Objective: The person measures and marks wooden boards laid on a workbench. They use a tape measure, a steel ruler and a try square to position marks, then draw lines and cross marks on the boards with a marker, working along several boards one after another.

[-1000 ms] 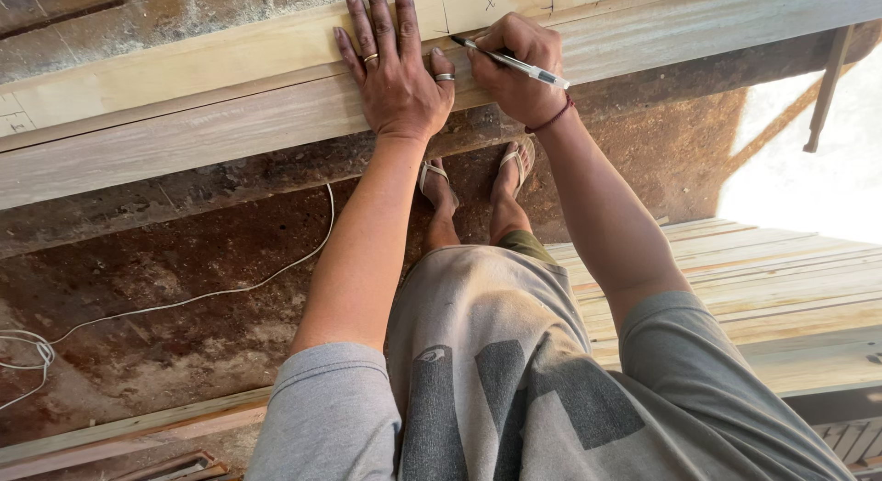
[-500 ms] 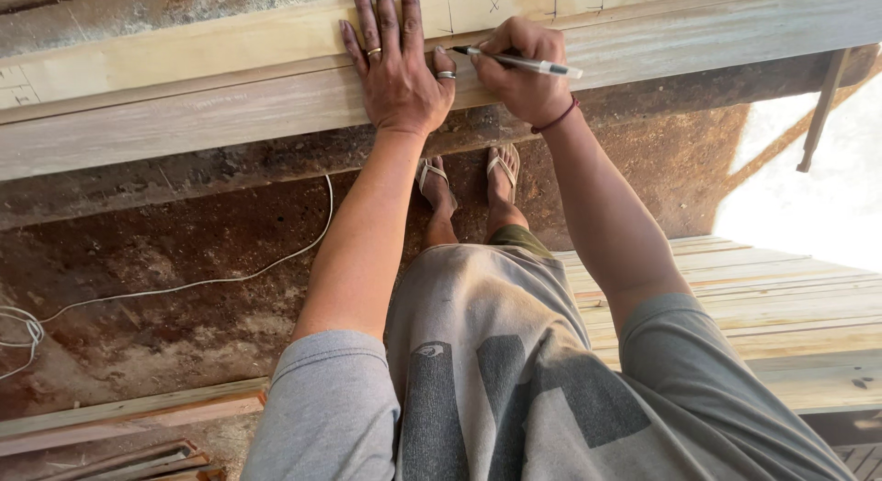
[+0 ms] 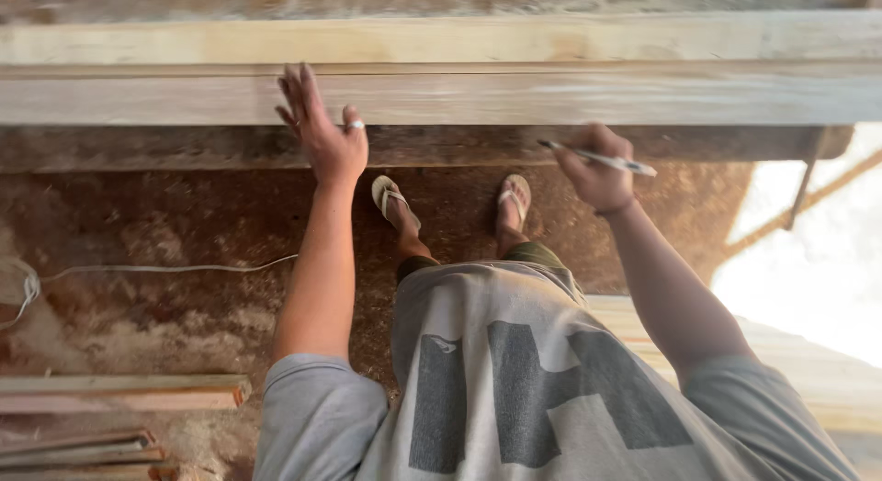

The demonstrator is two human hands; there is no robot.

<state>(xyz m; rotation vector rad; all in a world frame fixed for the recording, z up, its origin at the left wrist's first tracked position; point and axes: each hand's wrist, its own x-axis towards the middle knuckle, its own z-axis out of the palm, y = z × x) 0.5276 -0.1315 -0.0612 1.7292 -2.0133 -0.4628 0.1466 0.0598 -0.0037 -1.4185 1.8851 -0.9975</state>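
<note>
Because the camera is moving, the long wooden plank (image 3: 514,93) at the top is smeared with blur, and any marks on its face are impossible to make out; both of its ends run out of the frame. A second pale board (image 3: 441,40) lies just beyond it, equally soft. The fingertips of the left hand (image 3: 323,132) are hard to separate from the wood behind them, so how many actually press on the plank cannot be told — the hand looks flat, fingers stretched out and close together, palm down against the plank's near edge, thumb spread to the side with a ring (image 3: 355,125) showing on one finger. Its arm runs straight up from the shoulder, nearly locked.

The right hand (image 3: 595,173) is off the wood, below the plank's edge and over the dark beam under it. It is curled closed around a pen (image 3: 599,157) (white barrel, dark tip pointing toward the left hand), held level and clear of the plank. A thin band circles that wrist, and the elbow is bent outward.

Between the two hands, lower down, two feet in sandals (image 3: 393,198) stand on the brown dusty ground. Left of the left arm a pale cord (image 3: 165,269) trails across the dirt, and stacked timber offcuts (image 3: 119,391) are cut off by the frame's edge.
</note>
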